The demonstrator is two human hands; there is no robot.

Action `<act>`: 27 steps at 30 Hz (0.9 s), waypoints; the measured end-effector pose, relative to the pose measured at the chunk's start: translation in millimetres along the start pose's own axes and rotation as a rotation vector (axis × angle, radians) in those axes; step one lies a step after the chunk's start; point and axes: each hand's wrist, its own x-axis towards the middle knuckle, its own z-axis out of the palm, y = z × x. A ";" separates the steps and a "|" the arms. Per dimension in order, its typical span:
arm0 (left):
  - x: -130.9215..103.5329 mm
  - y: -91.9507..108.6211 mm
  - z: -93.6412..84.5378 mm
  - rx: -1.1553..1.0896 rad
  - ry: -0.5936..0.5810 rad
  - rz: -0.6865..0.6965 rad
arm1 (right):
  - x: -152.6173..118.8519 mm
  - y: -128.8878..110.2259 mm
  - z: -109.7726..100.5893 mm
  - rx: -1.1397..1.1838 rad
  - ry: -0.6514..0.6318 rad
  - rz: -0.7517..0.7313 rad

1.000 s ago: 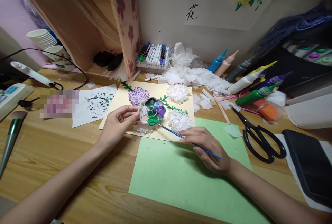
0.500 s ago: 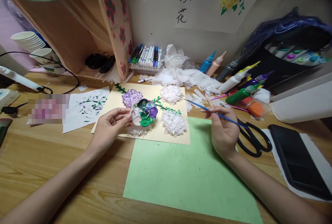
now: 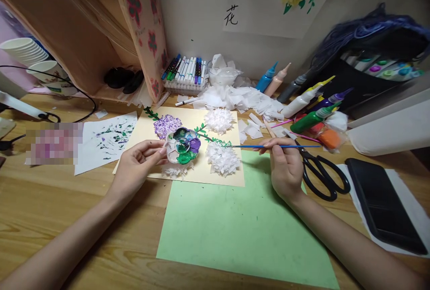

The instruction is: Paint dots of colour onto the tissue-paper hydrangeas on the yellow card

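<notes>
My left hand [image 3: 143, 162] is closed on the rim of a small flower-shaped paint palette [image 3: 173, 152], smeared with green, purple and dark paint. The palette is above a cream sheet [image 3: 157, 170] bearing painted green stems and ruffled paper flowers. A thin blue paintbrush [image 3: 289, 146] is pinched in my right hand [image 3: 285, 164], lying nearly level. Its tip points left, close to the green leaves above the lower white paper flower [image 3: 223, 160]; I cannot tell whether it touches. An upper white flower [image 3: 220, 121] and a purple-dabbed flower [image 3: 167, 125] are on the same sheet.
Green paper [image 3: 245, 223] lies in front of me. Black-handled scissors [image 3: 324, 176] and a dark phone-like slab [image 3: 383, 205] are to the right. Paint bottles [image 3: 312, 117], white tissue scraps [image 3: 235, 97] and a marker box [image 3: 186, 75] line the back. A paint-marked sheet [image 3: 105, 142] is at left.
The brush has swung from slanting to nearly level, its tip moving down from the upper white flower to the leaves above the lower one. The palette stays in my left hand. The view has shifted slightly.
</notes>
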 end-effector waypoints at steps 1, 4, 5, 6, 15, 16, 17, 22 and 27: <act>0.0 0.1 0.0 0.002 0.000 0.001 | 0.1 0.2 -0.1 -0.013 -0.004 -0.005; -0.2 0.6 -0.1 0.009 0.000 0.003 | 0.1 0.8 -0.7 -0.037 -0.016 -0.006; -0.3 0.8 0.0 0.011 0.000 0.004 | 0.0 0.9 -0.9 -0.041 -0.020 -0.004; -0.3 1.0 0.0 0.012 0.000 0.004 | -0.1 0.9 -1.1 -0.045 -0.021 -0.002; -0.7 0.9 0.0 -0.014 -0.011 0.004 | 0.8 -1.2 0.0 -0.111 -0.064 -0.023; -0.8 0.7 -0.1 -0.011 -0.011 0.003 | 0.8 -1.4 0.1 -0.117 -0.068 -0.025; -0.9 0.6 -0.2 -0.008 -0.009 0.003 | 0.8 -1.5 0.1 -0.121 -0.069 -0.025; -1.5 0.9 -0.2 0.004 0.001 0.005 | -0.4 -1.8 -0.4 -0.120 -0.075 -0.015; -0.9 1.4 0.4 0.013 0.009 0.005 | -1.7 -1.6 -0.6 -0.093 -0.080 -0.001</act>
